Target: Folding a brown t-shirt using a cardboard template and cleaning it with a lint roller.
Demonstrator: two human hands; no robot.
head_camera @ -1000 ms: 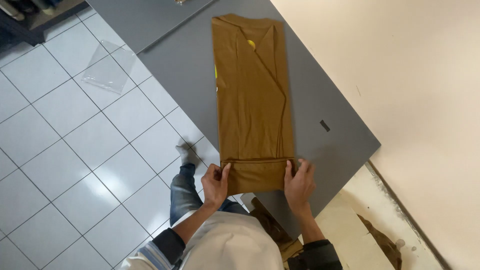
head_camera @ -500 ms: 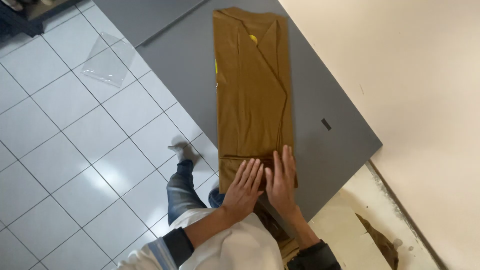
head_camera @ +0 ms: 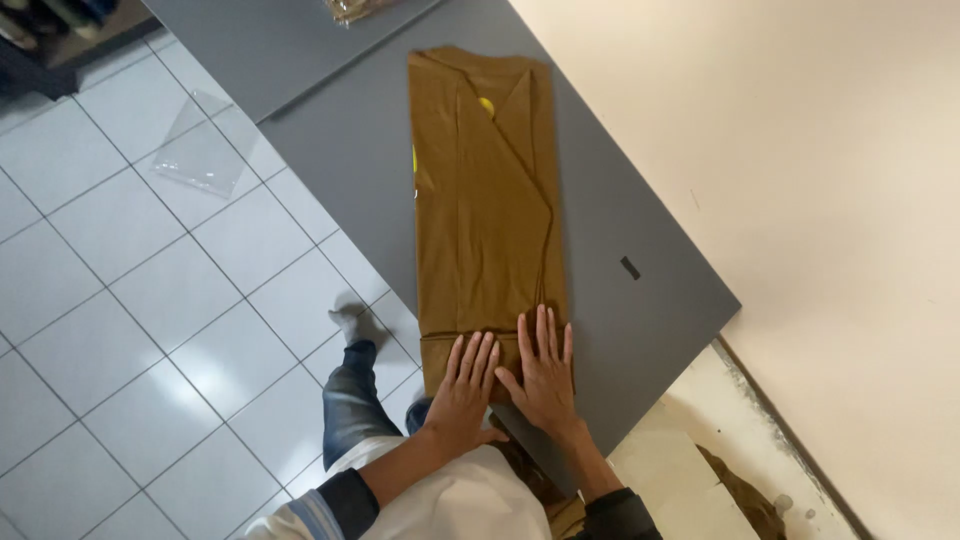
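Brown garment (head_camera: 485,200), folded into a long strip, is laid lengthwise on the grey table (head_camera: 640,300). Left hand (head_camera: 465,385) and right hand (head_camera: 545,370) are pressed flat, fingers spread, on its near folded hem. Judged risk: uneven pressure could skew the fold.

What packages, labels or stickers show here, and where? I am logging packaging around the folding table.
Clear plastic bag: flat on the white tiled floor, left of the grey table; see-through, roughly rectangular.
Small dark label: on the table top, right of the folded brown garment; a short black rectangle.
Wrapped bundle: at the top edge on another grey surface; clear wrap over something brownish, mostly cut off.
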